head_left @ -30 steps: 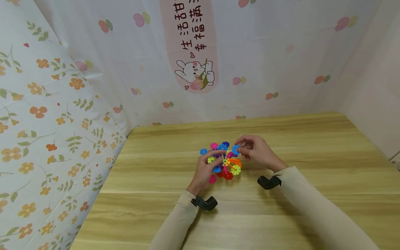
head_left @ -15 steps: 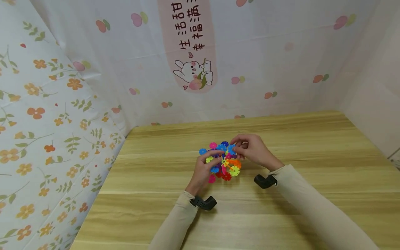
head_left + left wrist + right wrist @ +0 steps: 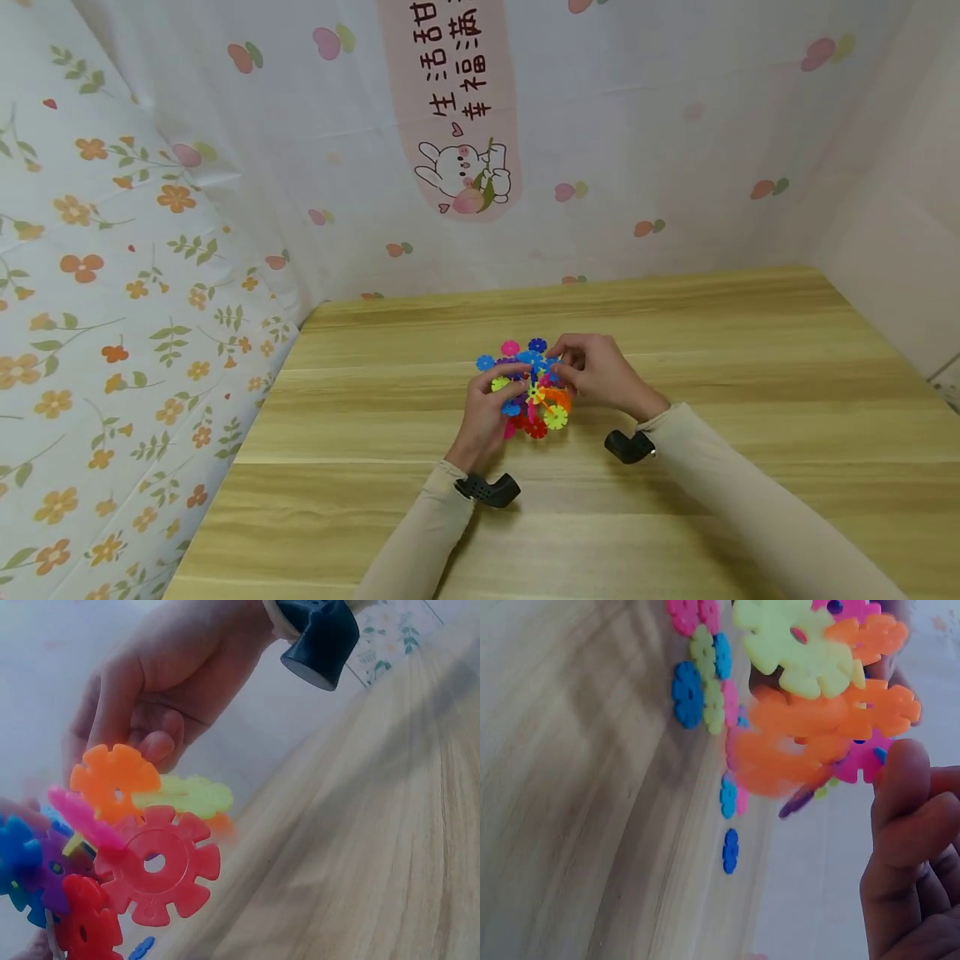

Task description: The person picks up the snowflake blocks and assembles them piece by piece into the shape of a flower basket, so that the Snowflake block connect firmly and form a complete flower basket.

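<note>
A cluster of interlocking snowflake discs (image 3: 536, 426), in red, orange, yellow-green, pink, purple and blue, is held above the table between both hands. My left hand (image 3: 480, 410) grips its left side between thumb and fingers. My right hand (image 3: 602, 372) pinches a blue snowflake disc (image 3: 552, 365) against the upper right of the cluster; whether its slot has joined another disc cannot be seen. In the left wrist view a red disc (image 3: 192, 864) faces the camera, and the right hand (image 3: 172, 667) appears behind the cluster. The right wrist view shows yellow-green (image 3: 801, 645) and orange discs up close.
Several loose discs lie on the wooden table (image 3: 390, 433) behind the cluster, among them a blue one (image 3: 485, 362), a pink one (image 3: 510, 347) and a dark blue one (image 3: 537, 344). A printed curtain (image 3: 637, 150) hangs behind the table's far edge.
My right hand has moved left with the blue disc, from beside the cluster to up against it. The left hand keeps its hold, and the cluster has shifted slightly left.
</note>
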`<action>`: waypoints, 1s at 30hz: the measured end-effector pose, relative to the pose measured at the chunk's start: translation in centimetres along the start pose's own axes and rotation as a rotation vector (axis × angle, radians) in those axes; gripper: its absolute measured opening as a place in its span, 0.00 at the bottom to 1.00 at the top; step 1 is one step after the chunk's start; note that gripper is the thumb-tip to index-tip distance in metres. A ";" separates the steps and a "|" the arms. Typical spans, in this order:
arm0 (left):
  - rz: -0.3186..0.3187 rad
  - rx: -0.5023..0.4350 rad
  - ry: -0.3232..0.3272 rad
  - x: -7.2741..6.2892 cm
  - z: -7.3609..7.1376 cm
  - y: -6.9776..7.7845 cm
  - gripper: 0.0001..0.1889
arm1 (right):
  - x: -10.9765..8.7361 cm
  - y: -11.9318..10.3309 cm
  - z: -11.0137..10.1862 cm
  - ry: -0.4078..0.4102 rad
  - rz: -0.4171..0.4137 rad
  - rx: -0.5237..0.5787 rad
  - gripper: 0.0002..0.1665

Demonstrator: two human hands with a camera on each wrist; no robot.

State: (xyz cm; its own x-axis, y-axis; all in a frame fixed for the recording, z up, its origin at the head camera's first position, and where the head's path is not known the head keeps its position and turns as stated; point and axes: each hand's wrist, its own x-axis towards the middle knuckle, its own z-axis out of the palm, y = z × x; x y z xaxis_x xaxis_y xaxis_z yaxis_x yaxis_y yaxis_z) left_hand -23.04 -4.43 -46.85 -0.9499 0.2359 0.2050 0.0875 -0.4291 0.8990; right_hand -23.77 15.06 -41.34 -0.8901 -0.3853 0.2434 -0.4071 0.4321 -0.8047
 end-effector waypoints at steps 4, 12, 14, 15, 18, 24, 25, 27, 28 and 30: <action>-0.001 -0.026 0.026 0.0 0.1 0.0 0.10 | 0.0 0.2 0.0 -0.029 0.035 0.063 0.06; -0.058 0.046 0.021 0.5 -0.2 0.6 0.12 | 0.4 0.3 -0.7 -0.051 0.047 0.030 0.11; -0.071 0.025 0.023 0.6 -0.4 0.8 0.12 | 0.4 0.3 -1.0 -0.053 0.060 0.031 0.13; -0.075 -0.001 0.026 0.6 -0.5 0.9 0.12 | 0.4 0.2 -1.1 -0.057 0.065 0.035 0.13; -0.073 -0.079 0.036 0.7 -0.8 1.0 0.11 | 0.0 0.6 -1.4 -0.104 0.060 0.016 0.09; -0.077 -0.199 0.029 0.7 -1.4 1.0 0.07 | -1.9 2.1 -0.7 -0.316 0.006 -0.201 0.04; -0.082 -0.211 0.028 0.7 -1.5 1.0 0.07 | -2.1 2.1 -0.4 -0.339 0.011 -0.237 0.06; -0.088 -0.221 0.025 0.7 -1.6 1.1 0.06 | -2.5 2.1 0.2 -0.362 0.020 -0.296 0.10; -0.089 -0.220 0.025 0.7 -1.6 1.1 0.06 | -2.6 2.1 0.5 -0.365 0.027 -0.320 0.12; -0.093 -0.213 0.024 0.7 -1.6 1.2 0.06 | -2.8 2.1 0.9 -0.359 0.037 -0.366 0.15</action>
State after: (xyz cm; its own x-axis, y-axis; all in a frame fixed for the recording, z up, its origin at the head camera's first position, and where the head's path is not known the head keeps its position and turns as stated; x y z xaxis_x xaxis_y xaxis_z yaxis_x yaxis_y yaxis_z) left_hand -24.06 -6.13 -46.28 -0.9579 0.2636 0.1137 -0.0637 -0.5814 0.8111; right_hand -21.95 16.32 -44.20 -0.8047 -0.5926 -0.0345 -0.4793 0.6830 -0.5511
